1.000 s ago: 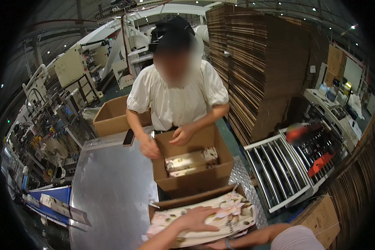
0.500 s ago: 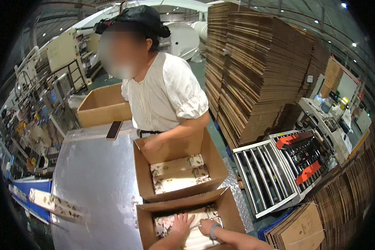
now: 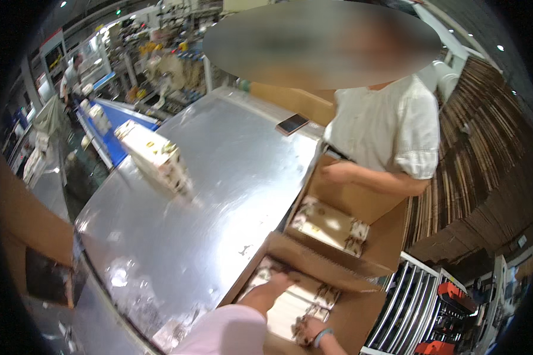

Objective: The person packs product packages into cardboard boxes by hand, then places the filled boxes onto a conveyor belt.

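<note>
An open cardboard box point(image 3: 356, 313) in front of me holds a layer of white packs point(image 3: 290, 313) with floral-printed ends. My left hand point(image 3: 273, 289) reaches over the box's left wall and lies on the packs, fingers stretched out and slightly blurred. At the near end of a pack, my right hand point(image 3: 314, 330), with a light blue band at its wrist, has its fingers curled against the printed end. Part of the left side of the box is hidden by my left sleeve point(image 3: 225, 331). A blurred row of floral packs point(image 3: 154, 155) is on the metal table point(image 3: 219, 171).
Beyond my box stands a second open box point(image 3: 382, 245) with similar packs; a co-worker's hand point(image 3: 337, 173) is at its rim. A phone point(image 3: 293, 123) lies at the table's far edge. A blue conveyor point(image 3: 109, 127) meets the table; a roller conveyor point(image 3: 400, 307) stands right, below stacked cardboard point(image 3: 474, 154).
My view has swung left, showing more table and conveyor. The blurred row of packs is now farther onto the table. My right hand has shifted to the near printed end of a pack.
</note>
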